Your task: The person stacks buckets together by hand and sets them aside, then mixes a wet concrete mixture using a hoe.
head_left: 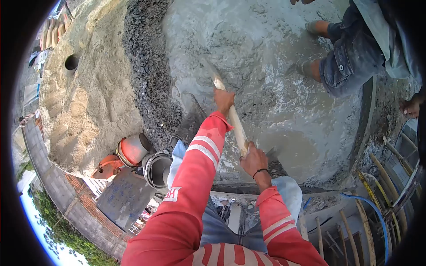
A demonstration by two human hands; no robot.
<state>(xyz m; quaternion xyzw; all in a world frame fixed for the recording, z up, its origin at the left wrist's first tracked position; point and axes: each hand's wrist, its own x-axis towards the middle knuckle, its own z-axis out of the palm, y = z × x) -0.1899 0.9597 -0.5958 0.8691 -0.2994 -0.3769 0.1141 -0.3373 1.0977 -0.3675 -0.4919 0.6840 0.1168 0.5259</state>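
Both my hands are wrapped round a long pale wooden handle [237, 128]. My left hand [224, 99] grips it farther out, close to the wet concrete mix [284, 106]. Nearer my body, my right hand [255, 162], with a dark band at the wrist, closes on the handle's near end. The handle slants away from me, and its far end is smeared with grey and goes into the mix. Whatever head the tool has is hidden there, so I cannot tell its kind.
Dark gravel [148, 57] borders the mix on the left, with a sand pile [97, 97] beyond. Buckets [157, 170] stand near my left leg. At the upper right another person in dark shorts [355, 57] stands in the mix. Wooden poles [366, 221] lie lower right.
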